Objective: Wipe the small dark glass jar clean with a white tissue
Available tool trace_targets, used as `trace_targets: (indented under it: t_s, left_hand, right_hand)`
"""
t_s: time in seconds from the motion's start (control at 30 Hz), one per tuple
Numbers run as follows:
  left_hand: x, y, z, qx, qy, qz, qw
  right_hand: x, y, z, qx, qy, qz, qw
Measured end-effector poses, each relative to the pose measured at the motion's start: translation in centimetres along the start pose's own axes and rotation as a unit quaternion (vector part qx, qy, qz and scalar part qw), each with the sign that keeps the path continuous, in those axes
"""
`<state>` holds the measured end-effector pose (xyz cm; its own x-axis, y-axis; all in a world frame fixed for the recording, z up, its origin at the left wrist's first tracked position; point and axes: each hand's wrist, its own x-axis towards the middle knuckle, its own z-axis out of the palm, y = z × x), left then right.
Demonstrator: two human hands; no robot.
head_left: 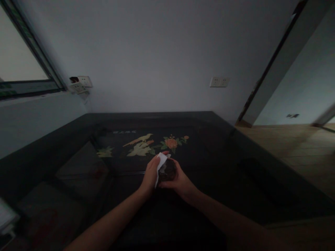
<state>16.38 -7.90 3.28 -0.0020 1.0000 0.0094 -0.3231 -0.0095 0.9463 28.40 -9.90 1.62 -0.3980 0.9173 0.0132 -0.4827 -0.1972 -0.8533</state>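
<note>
Between my hands, above the dark tabletop, is a small dark glass cup (pixel 171 169); it is dim and its outline is partly covered by my fingers. My right hand (pixel 181 179) is closed round its right side, with the thumb across the near side. Against the cup's left side, my left hand (pixel 151 172) is closed on a white tissue (pixel 161 160). Part of the tissue stands up at the rim and its edge hangs down by the left palm. The left fingertips are mostly hidden behind tissue and cup.
The black glossy table (pixel 199 120) bears a painted bird (pixel 141 139) and flowers (pixel 171 143). A dark long object (pixel 261 177) lies on the right. A white object (pixel 7 216) is at the lower left. Wall sockets (pixel 219 82) are behind, and a window (pixel 23 48) at left.
</note>
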Motion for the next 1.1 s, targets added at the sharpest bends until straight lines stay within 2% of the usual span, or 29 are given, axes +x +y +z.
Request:
trace_targets:
  t_s: [0.1, 0.2, 0.3, 0.43, 0.53, 0.63, 0.77, 0.87, 0.93, 1.0, 1.1]
  left_hand:
    - [0.5, -0.8, 0.2, -0.109, 0.031, -0.099, 0.989]
    - [0.1, -1.4, 0.4, -0.108, 0.059, -0.115, 0.986]
    - [-0.9, -1.5, 0.6, -0.022, 0.067, -0.028, 0.997]
    - [-2.2, -0.9, 0.6, 0.121, 0.018, 0.114, 0.986]
    - [-2.2, -0.3, 0.6, 0.171, -0.007, 0.153, 0.973]
    - [-1.3, 0.3, 0.4, 0.148, -0.02, 0.112, 0.982]
    - [0.1, 0.3, 0.1, -0.002, -0.006, -0.023, 1.0]
    - [0.4, -0.3, 0.3, -0.124, 0.011, -0.125, 0.984]
    - [0.2, -0.8, 0.4, -0.15, 0.033, -0.14, 0.978]
    - [-0.3, -1.2, 0.6, -0.12, 0.058, -0.102, 0.986]
    - [-1.3, -1.5, 0.7, 0.002, 0.052, 0.026, 0.998]
  right_hand:
    - [0.0, 0.1, 0.1, 0.005, 0.007, -0.002, 1.0]
    - [0.1, 0.1, -0.1, -0.004, 0.022, -0.016, 1.0]
    - [0.2, 0.1, -0.3, -0.012, 0.029, -0.027, 0.999]
    - [0.2, -0.2, -0.4, -0.005, 0.037, -0.028, 0.999]
    - [0.2, -0.3, -0.4, -0.004, 0.038, -0.026, 0.999]
    - [0.1, 0.0, -0.4, -0.006, 0.024, -0.015, 1.0]
    - [0.0, 0.3, -0.2, 0.003, 0.008, 0.01, 1.0]
    - [-0.1, 0.2, 0.1, 0.015, 0.011, 0.011, 1.0]
    - [-0.1, 0.0, 0.3, 0.02, 0.018, 0.005, 1.0]
    - [0.0, -0.2, 0.4, 0.019, 0.029, -0.007, 0.999]
    - [0.1, -0.4, 0.3, 0.021, 0.045, -0.026, 0.998]
